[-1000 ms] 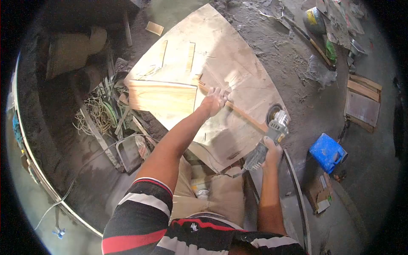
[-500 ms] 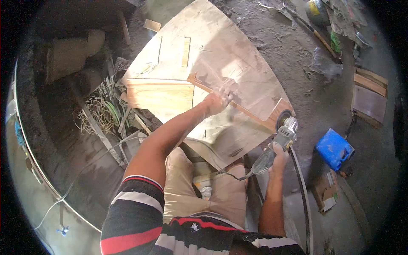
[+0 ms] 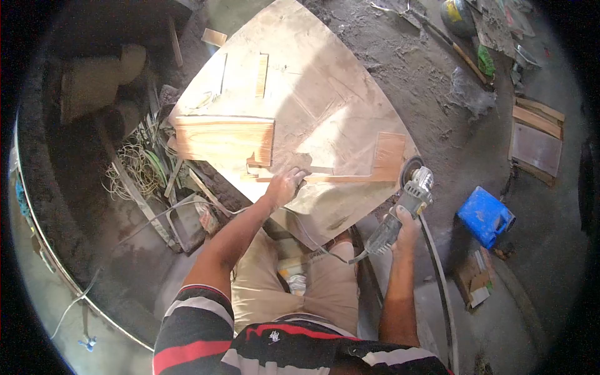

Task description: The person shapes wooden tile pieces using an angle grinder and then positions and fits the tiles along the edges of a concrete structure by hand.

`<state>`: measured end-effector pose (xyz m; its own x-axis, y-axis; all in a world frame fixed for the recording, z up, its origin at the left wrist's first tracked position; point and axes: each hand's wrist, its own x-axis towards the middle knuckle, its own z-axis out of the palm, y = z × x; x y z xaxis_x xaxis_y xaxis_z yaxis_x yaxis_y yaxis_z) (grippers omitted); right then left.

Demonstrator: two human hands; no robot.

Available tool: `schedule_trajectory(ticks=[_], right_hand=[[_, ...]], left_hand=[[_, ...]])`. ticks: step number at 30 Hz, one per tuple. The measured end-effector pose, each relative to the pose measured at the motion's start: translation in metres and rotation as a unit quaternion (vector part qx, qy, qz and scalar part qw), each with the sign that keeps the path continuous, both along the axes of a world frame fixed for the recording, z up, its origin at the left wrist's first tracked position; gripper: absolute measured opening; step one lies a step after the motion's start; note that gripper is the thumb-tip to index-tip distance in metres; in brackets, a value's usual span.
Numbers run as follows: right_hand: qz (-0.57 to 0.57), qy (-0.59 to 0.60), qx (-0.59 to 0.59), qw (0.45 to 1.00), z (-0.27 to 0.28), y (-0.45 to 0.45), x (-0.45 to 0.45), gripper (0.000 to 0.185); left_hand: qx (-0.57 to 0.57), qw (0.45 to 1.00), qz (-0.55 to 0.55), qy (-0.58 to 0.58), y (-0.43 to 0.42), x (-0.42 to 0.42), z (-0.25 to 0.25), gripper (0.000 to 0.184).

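My left hand (image 3: 287, 186) has its fingers closed on the narrow arm of an L-shaped wooden piece (image 3: 353, 179). That arm lies almost level across the pale board (image 3: 312, 44), and its wide block end is at the right. In my right hand (image 3: 406, 228) is an angle grinder (image 3: 397, 215), its round disc pointing up beside the block end of the wood. Whether the disc touches the wood I cannot tell. A wide wooden plank (image 3: 219, 140) rests on the board at the left, just above my left hand.
A power cord (image 3: 312, 240) runs from the grinder across my lap to the left. On the right are a blue jerrycan (image 3: 484, 215) and a cardboard box (image 3: 473, 278). Tangled cord (image 3: 134, 165) and scrap wood lie left of the board. A small wood block (image 3: 214, 37) is beyond it.
The L-shaped piece has swung from a diagonal to nearly level on the board. My left hand has moved left and towards me with it. The grinder has shifted slightly.
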<state>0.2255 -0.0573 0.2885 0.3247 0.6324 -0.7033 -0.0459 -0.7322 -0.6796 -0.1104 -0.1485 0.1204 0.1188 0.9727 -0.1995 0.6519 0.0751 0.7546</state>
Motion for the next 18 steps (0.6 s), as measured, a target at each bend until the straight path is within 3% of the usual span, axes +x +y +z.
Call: schedule_trajectory(ticks=[6, 10, 18], right_hand=[[0.019, -0.011, 0.023, 0.999, -0.004, -0.003, 0.001, 0.027], [0.04, -0.005, 0.013, 0.999, -0.006, -0.002, -0.001, 0.028], [0.056, -0.004, 0.011, 0.998, -0.005, -0.004, -0.002, 0.03]], left_hand=[[-0.055, 0.996, 0.064, 0.041, -0.027, 0.023, -0.011, 0.023], [-0.012, 0.992, 0.108, 0.07, -0.03, 0.04, -0.023, 0.025], [-0.08, 0.983, 0.166, 0.005, 0.005, 0.087, -0.021, 0.027]])
